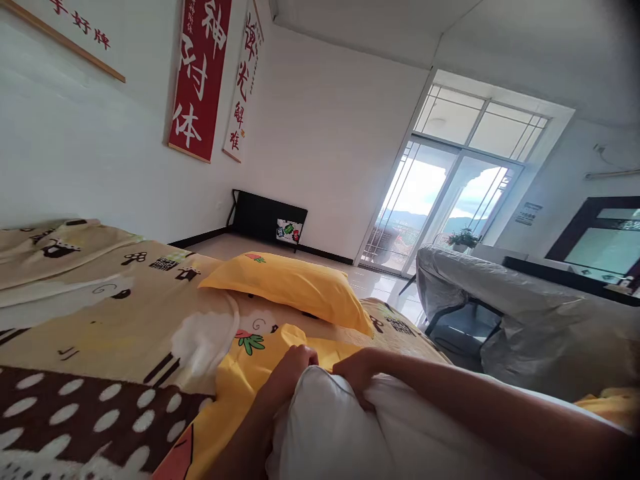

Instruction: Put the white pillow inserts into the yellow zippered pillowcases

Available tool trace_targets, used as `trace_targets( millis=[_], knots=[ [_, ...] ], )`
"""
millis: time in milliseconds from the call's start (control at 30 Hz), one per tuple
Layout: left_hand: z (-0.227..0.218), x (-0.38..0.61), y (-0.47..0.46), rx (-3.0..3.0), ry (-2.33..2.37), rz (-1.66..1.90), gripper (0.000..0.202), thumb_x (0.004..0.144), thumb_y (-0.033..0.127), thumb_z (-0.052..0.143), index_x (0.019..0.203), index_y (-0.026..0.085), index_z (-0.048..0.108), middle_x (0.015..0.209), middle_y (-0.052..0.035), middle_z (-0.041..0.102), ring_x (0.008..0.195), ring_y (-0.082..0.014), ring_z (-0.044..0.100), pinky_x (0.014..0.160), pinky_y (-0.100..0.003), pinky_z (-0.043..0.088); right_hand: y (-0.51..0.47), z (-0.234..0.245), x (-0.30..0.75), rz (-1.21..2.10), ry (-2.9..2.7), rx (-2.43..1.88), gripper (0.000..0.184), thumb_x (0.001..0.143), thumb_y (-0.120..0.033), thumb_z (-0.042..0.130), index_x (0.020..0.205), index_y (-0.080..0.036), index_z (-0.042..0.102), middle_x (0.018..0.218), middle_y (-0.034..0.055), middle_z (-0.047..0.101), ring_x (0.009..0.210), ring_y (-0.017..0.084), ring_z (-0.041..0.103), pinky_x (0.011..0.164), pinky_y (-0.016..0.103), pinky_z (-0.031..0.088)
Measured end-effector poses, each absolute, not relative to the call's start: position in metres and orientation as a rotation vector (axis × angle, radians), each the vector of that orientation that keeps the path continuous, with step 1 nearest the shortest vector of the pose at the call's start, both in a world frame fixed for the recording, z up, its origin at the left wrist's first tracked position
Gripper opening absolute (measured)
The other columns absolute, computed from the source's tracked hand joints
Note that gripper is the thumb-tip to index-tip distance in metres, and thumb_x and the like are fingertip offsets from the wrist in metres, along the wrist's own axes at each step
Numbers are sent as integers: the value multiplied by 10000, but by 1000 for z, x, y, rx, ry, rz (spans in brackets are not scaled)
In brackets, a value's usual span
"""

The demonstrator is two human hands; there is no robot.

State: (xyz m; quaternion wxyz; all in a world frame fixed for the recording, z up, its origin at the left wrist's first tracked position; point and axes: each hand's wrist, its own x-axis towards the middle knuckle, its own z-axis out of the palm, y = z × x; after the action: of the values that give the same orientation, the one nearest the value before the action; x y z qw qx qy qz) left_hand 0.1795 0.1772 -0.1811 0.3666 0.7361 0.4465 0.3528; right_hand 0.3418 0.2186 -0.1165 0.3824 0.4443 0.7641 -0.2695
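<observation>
A white pillow fills the lower middle of the view, its corner pointing up between my two hands. Beneath and to its left is a yellow pillowcase with a carrot print, spread loosely on the bed. My left hand has its fingers curled at the pillow's corner and closed on the yellow cloth. On the other side of the corner, my right hand grips the white pillow; its fingertips are partly hidden. Just beyond lies a plump yellow pillow, also carrot-printed.
A patterned blanket with sheep and dots covers the bed. To the right stand a black chair and furniture under plastic sheeting. A black folded piece leans by the far wall. Glass doors are at the back.
</observation>
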Motion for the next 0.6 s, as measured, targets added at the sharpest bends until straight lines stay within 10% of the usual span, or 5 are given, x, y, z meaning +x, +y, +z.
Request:
trace_targets(
  millis=[200,367,600],
  knots=[
    [-173,177,169,2004,1149,901,109,702,241,482,629,160,486,609,20,519,621,-111,431,536,-235,264,223,-96,360,-596,2024,1201,321,368,-224,735,643,-143,590,618,-70,539,607,140,508,565,244,402],
    [-163,174,161,2126,1259,742,136,738,217,493,808,172,600,785,-23,640,725,-150,558,606,-228,360,217,-104,365,-426,2184,1210,609,393,-183,732,995,-172,647,877,-17,639,875,237,584,713,275,428],
    [-113,161,72,2475,1543,269,237,827,188,413,829,145,646,848,-151,670,824,-320,632,701,-413,445,203,-120,375,-260,2398,1168,573,443,-176,723,1015,-180,676,1035,41,689,934,264,628,764,300,462]
  ],
)
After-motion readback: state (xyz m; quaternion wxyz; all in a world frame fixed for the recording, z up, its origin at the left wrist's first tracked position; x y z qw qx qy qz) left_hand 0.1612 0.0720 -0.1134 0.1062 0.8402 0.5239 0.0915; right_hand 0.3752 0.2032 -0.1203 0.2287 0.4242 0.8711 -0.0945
